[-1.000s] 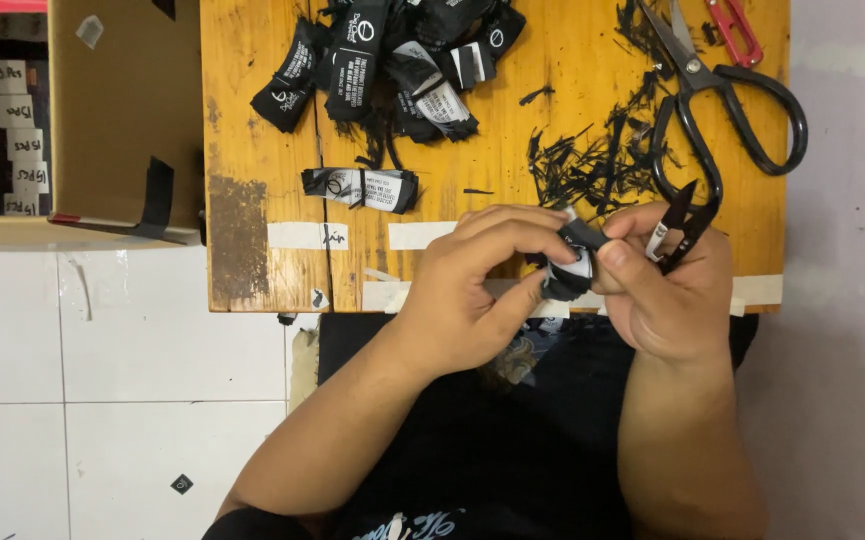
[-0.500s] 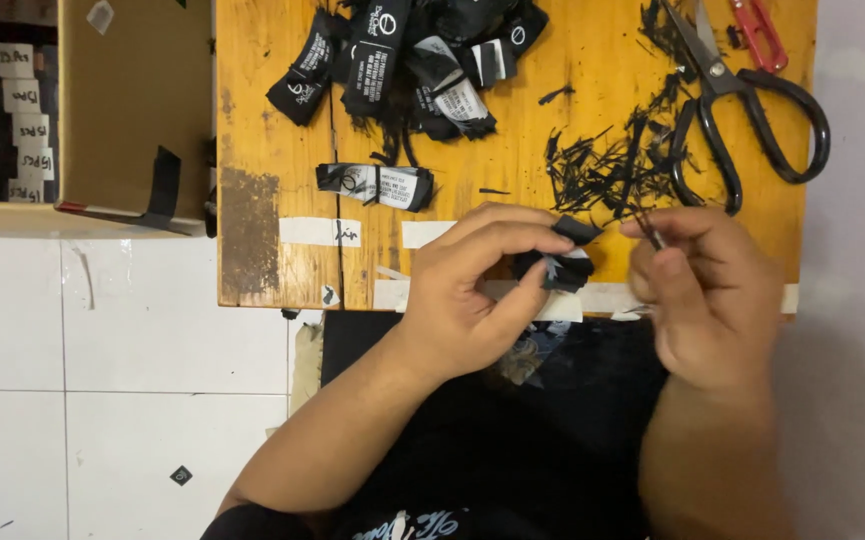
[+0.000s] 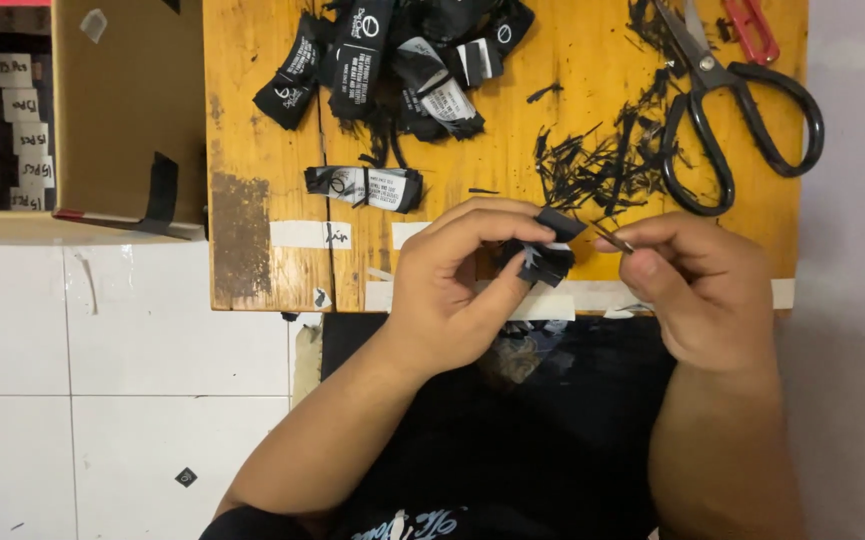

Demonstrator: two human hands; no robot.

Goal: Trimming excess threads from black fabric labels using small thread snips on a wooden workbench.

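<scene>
My left hand (image 3: pixel 452 285) pinches a black label (image 3: pixel 544 255) at the board's (image 3: pixel 252 150) near edge — right hand (image 3: pixel 697 290) grips a thin snipper (image 3: pixel 614 240). Scissors (image 3: pixel 727 105) and scraps (image 3: pixel 592 165) lie behind.

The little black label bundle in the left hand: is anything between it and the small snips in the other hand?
Nothing visible. The left hand pinches the black label bundle, and the snips in the right hand point at it across a short open gap. The big scissors lie farther back on the wooden board.
</scene>
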